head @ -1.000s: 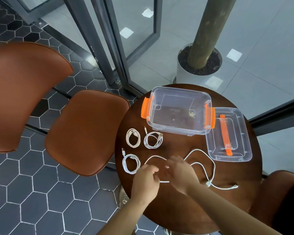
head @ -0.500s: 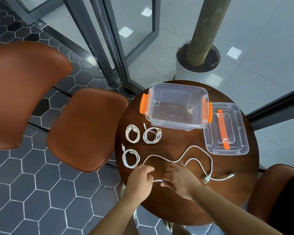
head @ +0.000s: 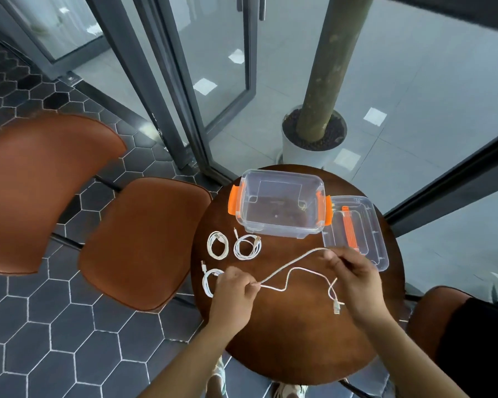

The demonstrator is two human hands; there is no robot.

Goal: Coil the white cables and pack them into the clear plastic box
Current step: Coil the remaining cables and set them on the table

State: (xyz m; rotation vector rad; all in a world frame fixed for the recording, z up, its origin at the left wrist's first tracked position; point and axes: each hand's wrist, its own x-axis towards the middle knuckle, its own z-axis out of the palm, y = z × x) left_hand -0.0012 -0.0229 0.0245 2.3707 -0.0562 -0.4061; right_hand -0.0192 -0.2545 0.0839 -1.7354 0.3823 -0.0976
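In the head view, a loose white cable is stretched between two hands over the round brown counter, in the lower middle of the frame. The grip of the left hand is clamped on a bend of it, and the grip of the right hand is clamped on the strand further right and higher. A plug is seen hanging beside the right hand. The clear plastic box is placed open at the upper part of the counter, its lid just beside it at the right. Three coiled cables are laid below the box, the lowest partly hidden by the left hand.
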